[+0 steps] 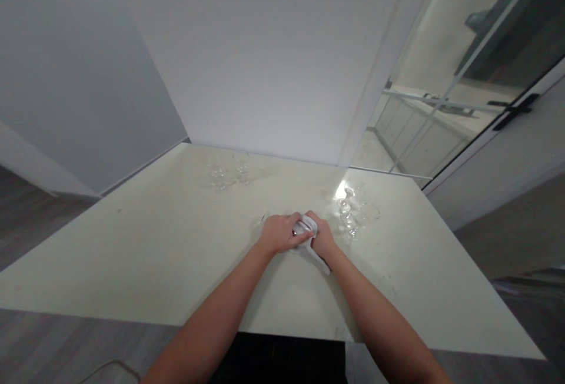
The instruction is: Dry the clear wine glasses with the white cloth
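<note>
One white cloth [310, 223] is bunched between the left hand [278, 234] and right hand [324, 238], both gripping it, neither nearer; its tail slants bodyward and right. Two clear glassware clusters: far cluster [219, 174] beyond it leftward, near cluster [348, 212] to its right; pieces uncountable.

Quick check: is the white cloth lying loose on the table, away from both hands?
No, the white cloth is bunched between the left hand and the right hand, with one end trailing out.
</note>
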### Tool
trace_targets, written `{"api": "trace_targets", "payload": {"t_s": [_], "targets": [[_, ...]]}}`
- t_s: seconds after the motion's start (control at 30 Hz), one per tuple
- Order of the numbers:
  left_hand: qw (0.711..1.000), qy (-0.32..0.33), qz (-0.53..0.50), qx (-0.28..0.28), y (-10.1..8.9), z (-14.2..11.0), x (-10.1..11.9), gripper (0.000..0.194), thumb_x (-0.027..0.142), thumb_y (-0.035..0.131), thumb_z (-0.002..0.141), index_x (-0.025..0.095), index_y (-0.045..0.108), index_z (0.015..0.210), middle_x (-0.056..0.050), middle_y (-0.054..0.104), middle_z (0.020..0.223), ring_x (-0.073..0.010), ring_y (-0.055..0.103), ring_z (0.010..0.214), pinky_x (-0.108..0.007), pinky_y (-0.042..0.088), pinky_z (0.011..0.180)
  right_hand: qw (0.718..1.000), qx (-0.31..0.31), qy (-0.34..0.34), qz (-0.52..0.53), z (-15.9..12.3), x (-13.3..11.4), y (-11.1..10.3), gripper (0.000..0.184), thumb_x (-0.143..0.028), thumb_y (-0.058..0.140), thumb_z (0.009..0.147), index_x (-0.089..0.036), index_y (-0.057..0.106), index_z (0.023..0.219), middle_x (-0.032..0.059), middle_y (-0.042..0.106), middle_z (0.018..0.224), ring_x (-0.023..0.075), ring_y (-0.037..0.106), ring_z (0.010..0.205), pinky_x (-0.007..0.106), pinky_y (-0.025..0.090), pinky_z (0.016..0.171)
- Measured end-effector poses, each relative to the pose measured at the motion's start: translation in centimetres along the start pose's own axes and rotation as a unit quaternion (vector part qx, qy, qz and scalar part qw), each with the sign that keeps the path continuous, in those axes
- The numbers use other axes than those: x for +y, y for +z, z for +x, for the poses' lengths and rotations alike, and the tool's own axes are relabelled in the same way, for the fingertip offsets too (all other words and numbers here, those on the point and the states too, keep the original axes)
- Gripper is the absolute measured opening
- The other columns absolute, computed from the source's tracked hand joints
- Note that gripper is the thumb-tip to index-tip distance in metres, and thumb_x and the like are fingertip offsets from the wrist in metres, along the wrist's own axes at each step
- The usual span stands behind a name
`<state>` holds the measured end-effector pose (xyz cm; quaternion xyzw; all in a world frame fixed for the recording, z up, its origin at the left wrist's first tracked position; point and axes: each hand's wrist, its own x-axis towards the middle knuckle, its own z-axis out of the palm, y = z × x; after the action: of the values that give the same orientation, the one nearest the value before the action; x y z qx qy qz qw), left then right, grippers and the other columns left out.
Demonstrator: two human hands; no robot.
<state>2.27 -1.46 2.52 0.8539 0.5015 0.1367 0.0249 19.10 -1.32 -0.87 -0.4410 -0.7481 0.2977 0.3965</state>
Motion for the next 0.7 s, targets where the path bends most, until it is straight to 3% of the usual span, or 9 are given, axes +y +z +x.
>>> {"api": "trace_targets", "payload": {"t_s": [0.2,0.37,0.47,0.6,0.7], "targets": [[0.999,0.008,-0.016,0.033,-0.1,-0.1,0.5,0.062,0.074,0.033,0.085,0.019,0.059,0.097,-0.009,0.069,0.08,-0.0265,0.067,0.075,-0.031,0.041,0.064,0.986,-0.004,0.047,0.16,0.6,0.5,0.4,0.032,-0.033,0.071,0.06,-0.02,0.046,0.075,-0.0071,0.045,0.065,0.0099,0.038,0.06,0.021,0.034,0.056],[0.997,0.005,-0.036,0.071,0.0,-0.3,0.6,0.06,0.072,0.032,0.085,0.019,0.058,0.095,-0.008,0.069,0.079,-0.0251,0.065,0.072,-0.031,0.04,0.063,0.953,-0.078,0.068,0.284,0.9,0.4,0.3,0.042,-0.034,0.077,0.057,-0.019,0.05,0.086,-0.0042,0.052,0.076,0.011,0.045,0.067,0.023,0.039,0.063],[0.996,0.006,-0.033,0.079,0.1,-0.4,0.7,0.059,0.073,0.035,0.085,0.019,0.058,0.095,-0.008,0.069,0.079,-0.0254,0.065,0.072,-0.032,0.04,0.064,0.945,-0.103,0.057,0.306,0.8,0.3,0.3,0.044,-0.032,0.077,0.057,-0.019,0.049,0.088,-0.0032,0.054,0.079,0.0118,0.048,0.069,0.023,0.041,0.065],[0.996,0.009,-0.04,0.084,0.1,-0.2,0.7,0.057,0.071,0.039,0.084,0.019,0.058,0.095,-0.009,0.069,0.081,-0.0263,0.065,0.075,-0.033,0.04,0.066,0.951,-0.064,0.072,0.293,0.8,0.6,0.5,0.039,-0.032,0.076,0.058,-0.02,0.05,0.085,-0.0029,0.055,0.076,0.013,0.049,0.069,0.024,0.043,0.066],[0.993,0.013,-0.069,0.093,0.1,0.0,0.5,0.053,0.069,0.044,0.084,0.019,0.057,0.098,-0.009,0.069,0.085,-0.0255,0.065,0.077,-0.032,0.042,0.068,0.955,-0.016,0.087,0.285,0.9,1.6,0.7,0.037,-0.034,0.077,0.056,-0.02,0.053,0.081,-0.0008,0.058,0.078,0.0165,0.055,0.078,0.028,0.047,0.076]]}}
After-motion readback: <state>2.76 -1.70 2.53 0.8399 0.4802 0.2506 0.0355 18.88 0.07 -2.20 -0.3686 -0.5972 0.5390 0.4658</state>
